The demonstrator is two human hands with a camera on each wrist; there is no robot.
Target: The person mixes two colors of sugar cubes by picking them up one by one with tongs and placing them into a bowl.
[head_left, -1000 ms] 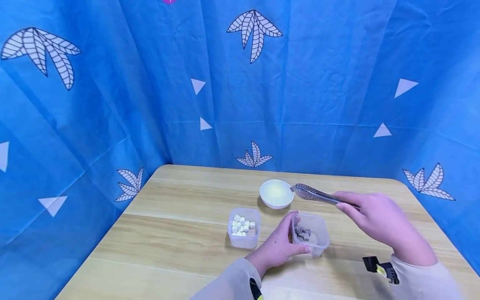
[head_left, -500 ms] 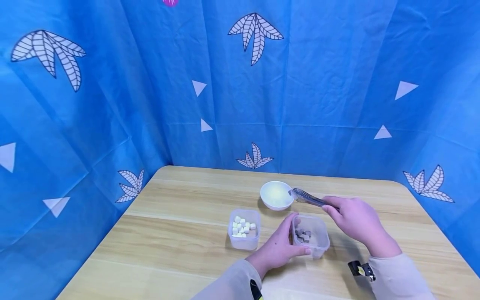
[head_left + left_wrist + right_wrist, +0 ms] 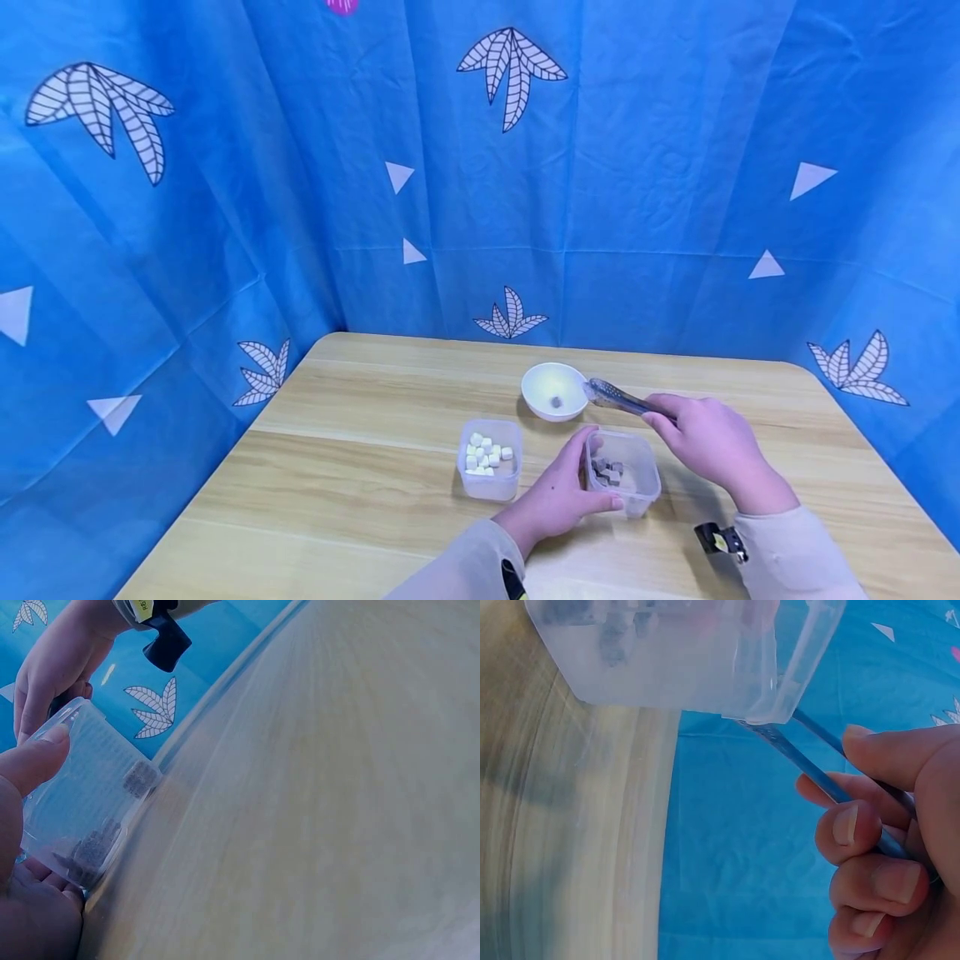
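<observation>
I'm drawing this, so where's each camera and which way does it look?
Head: on the head, looking forward and down at the table, bowl, tongs, left tub and right tub; left hand, right hand and sleeves show.
Left wrist: on that wrist, looking across the right tub; left hand near, right hand beyond.
Right wrist: on that wrist, looking at the tongs and right tub; the right hand shows.
Both wrist views share the right tub, table and blue cloth.

On the table (image 3: 337,483), the left tub (image 3: 489,488) holds cubes (image 3: 493,460) and the right tub (image 3: 642,502) chunks (image 3: 613,477); farther back, between the two, stands the bowl (image 3: 540,385), one piece (image 3: 556,402) inside, tongs (image 3: 625,400) just to its right.
</observation>
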